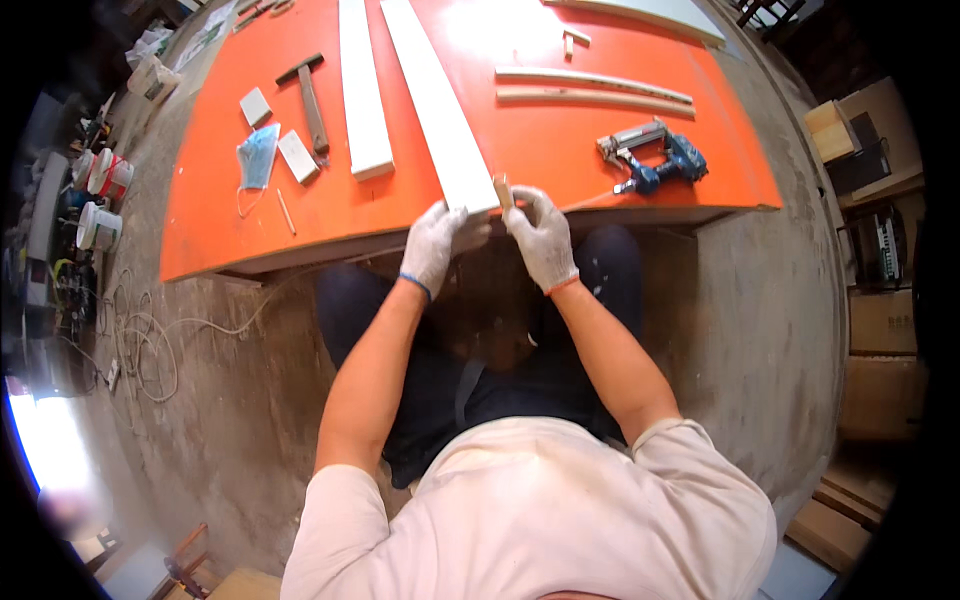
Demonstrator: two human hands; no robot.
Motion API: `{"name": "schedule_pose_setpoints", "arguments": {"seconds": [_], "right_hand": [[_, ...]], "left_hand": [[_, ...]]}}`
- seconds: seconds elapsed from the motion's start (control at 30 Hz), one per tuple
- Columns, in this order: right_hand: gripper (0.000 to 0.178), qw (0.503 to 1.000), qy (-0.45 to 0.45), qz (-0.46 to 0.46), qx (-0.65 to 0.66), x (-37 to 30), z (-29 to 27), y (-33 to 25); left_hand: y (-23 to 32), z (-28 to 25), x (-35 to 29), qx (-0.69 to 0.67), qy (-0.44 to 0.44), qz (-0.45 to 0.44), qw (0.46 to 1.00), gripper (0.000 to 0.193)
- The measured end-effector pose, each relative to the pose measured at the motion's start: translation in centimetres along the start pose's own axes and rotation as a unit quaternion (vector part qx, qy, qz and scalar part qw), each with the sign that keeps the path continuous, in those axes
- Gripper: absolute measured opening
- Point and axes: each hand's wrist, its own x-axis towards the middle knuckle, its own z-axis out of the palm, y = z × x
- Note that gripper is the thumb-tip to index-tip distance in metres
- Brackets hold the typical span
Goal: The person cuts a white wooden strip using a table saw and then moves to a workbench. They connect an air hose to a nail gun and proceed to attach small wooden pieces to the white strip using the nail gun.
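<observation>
In a white work glove, my left hand (432, 242) is closed around the near end of a long white board (440, 115), which lies over the front edge of the orange table (330, 215). My right hand (543, 242), gloved too, pinches a small wooden piece (503, 190) at the right edge of that same board end. A second white board (364, 100) lies to the left, apart from the first. Some of my left fingers are hidden under the board end. To the right of my right hand rests a blue and silver nail gun (655, 160).
Left on the table are a hammer (310, 105), two small white blocks (297, 157), a blue face mask (258, 155) and a thin stick (286, 211). Two wooden strips (595, 97) and a T-shaped wooden piece (570, 42) lie right. A hose (150, 350) coils on the floor.
</observation>
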Motion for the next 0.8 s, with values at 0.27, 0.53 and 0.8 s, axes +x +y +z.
{"name": "schedule_pose_setpoints", "arguments": {"seconds": [0.27,0.53,0.8], "right_hand": [[0.029,0.978,0.017,-0.117,-0.171,2.1,-1.9,-3.3],[0.021,0.929,-0.097,-0.212,-0.287,6.8,-0.3,-1.5],[0.025,0.899,-0.136,-0.266,-0.320,8.0,1.9,0.3]], "left_hand": [[2.2,-2.7,2.4,0.428,0.176,0.027,0.886,0.044],[0.8,-2.8,2.8,0.257,0.241,0.133,0.926,0.042],[0.3,-2.1,2.6,0.527,0.206,0.227,0.793,0.047]]}}
